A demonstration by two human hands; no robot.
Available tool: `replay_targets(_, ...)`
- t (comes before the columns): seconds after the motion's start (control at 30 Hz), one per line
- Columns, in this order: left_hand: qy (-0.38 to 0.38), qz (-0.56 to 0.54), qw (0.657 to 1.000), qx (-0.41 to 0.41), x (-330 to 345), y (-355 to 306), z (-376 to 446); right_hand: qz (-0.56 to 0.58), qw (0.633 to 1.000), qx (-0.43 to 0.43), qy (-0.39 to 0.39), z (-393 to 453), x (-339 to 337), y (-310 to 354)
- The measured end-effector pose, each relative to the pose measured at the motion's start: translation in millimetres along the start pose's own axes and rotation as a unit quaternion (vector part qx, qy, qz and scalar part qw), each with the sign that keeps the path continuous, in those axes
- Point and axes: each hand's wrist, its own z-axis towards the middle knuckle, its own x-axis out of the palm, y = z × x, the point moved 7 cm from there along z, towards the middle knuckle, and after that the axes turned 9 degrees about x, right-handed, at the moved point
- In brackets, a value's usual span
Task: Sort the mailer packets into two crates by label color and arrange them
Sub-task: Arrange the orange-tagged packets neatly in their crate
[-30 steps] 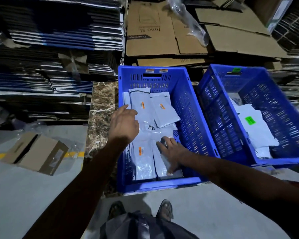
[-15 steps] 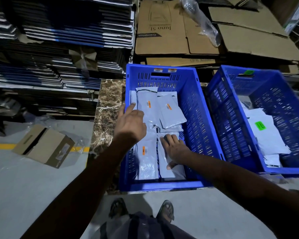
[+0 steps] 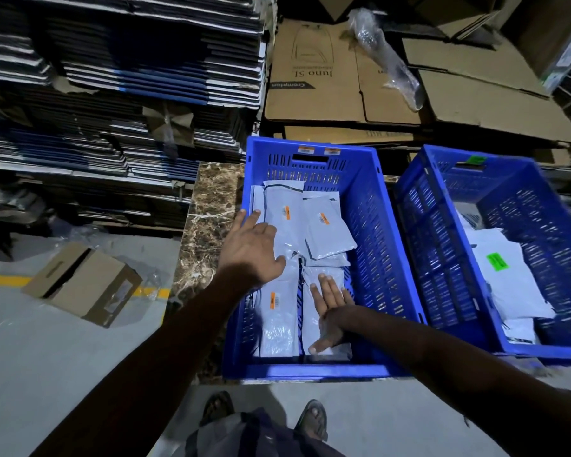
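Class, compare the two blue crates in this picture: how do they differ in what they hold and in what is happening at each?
The left crate holds packets with orange labels; the right crate holds a packet with a green label.
Both hands, the left hand and the right hand, are over the left crate; none is at the right crate.
The left crate's far rim bears orange stickers; the right crate's bears a green one.
Both are blue slotted plastic.

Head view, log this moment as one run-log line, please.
left hand flat on packets | right hand flat on near packet | orange-label crate | green-label crate untouched
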Motion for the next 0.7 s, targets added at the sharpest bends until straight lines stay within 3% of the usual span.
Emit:
replay_targets(0.07,-0.003,-0.003,1.0,0.001,0,-1,1,-0.104,0.994,0.021,0.017,5,4,5)
replay_targets(0.1,-0.006,-0.004,1.0,0.0,0,0,1,-0.104,0.994,0.016,-0.006,5,-2,9)
replay_targets(0.2,-0.016,-0.017,1.0,-0.003,0,1,2,-0.011,0.993,-0.017,-0.116,-2,-20,18)
replay_targets(0.37,-0.061,-0.052,0.997,0.004,1,2,-1,0.013,0.984,-0.002,-0.176,12,-2,15)
replay_targets(0.57,-0.139,-0.058,0.988,0.022,8,6,-2,0.013,0.977,-0.008,-0.213,19,3,17)
replay_targets(0.7,-0.178,-0.065,0.981,0.031,9,6,-3,0.011,0.981,-0.009,-0.195,23,5,16)
